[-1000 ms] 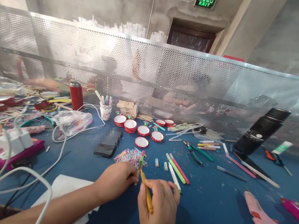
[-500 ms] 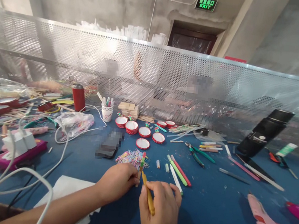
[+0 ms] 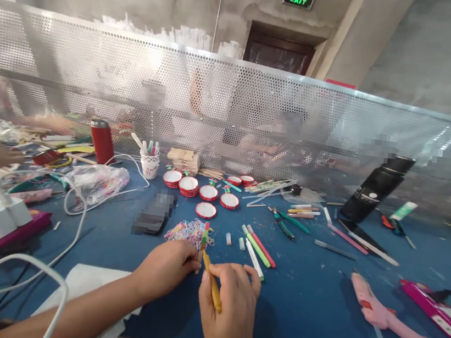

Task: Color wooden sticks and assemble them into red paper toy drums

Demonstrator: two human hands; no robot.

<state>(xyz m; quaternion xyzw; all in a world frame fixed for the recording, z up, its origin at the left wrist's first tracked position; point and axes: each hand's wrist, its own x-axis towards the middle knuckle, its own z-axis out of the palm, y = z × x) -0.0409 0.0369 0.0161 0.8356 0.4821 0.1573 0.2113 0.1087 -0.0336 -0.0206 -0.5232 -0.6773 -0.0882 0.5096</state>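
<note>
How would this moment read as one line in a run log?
left hand: holds striped stick | right hand: holds yellow pen, tip close to stick | beyond left hand: pile of colourful loops

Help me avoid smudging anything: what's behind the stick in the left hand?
Behind the stick, a tangled pile of multicoloured bands shows on both sides of its coloured end. The strip directly behind the stick, and whatever the left hand covers, cannot be seen.

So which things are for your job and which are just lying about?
For the job:
striped stick, left hand
yellow tool, right hand
probably red pen, light-green pen

Seemingly lying about:
phone
red flask
black bottle
</note>
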